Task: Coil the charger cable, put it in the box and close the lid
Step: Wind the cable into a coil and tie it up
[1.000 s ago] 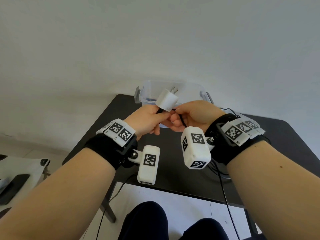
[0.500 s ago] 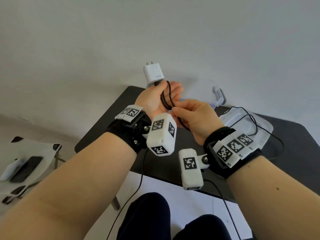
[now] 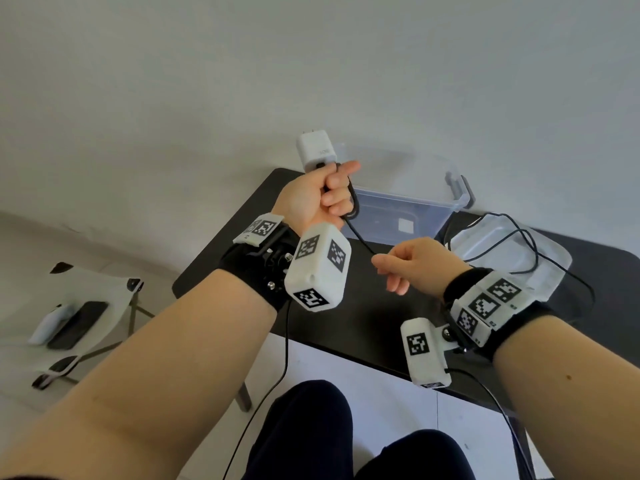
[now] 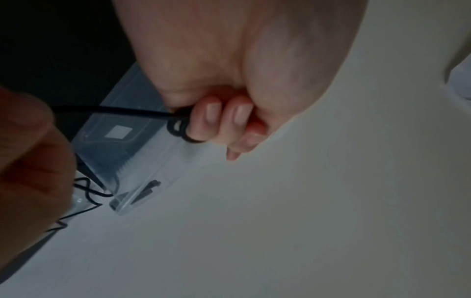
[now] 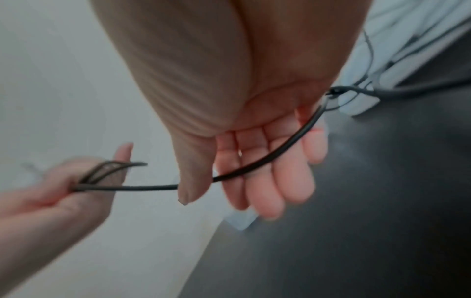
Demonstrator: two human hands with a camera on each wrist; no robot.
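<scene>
My left hand (image 3: 322,199) is raised over the table's far left and grips the white charger plug (image 3: 317,152), prongs up, together with small loops of the black charger cable (image 3: 362,240). In the left wrist view the loops (image 4: 183,129) curl round its bent fingers (image 4: 224,119). The cable runs taut to my right hand (image 3: 408,265), lower and to the right. There the thumb holds the cable (image 5: 267,163) against loosely extended fingers (image 5: 280,181). The rest of the cable trails over the lid (image 3: 498,251). The clear box (image 3: 415,204) stands open behind my hands.
The black table (image 3: 346,323) is small, with its near edge just above my knees. The lid lies flat to the right of the box. Thin black wires hang from both wrist cameras. Left of the table, a folding stool (image 3: 104,299) carries a dark phone and a white device.
My left hand rose from in front of the box and turned the plug upright, with cable loops now in it. My right hand drew away down and right along the cable.
</scene>
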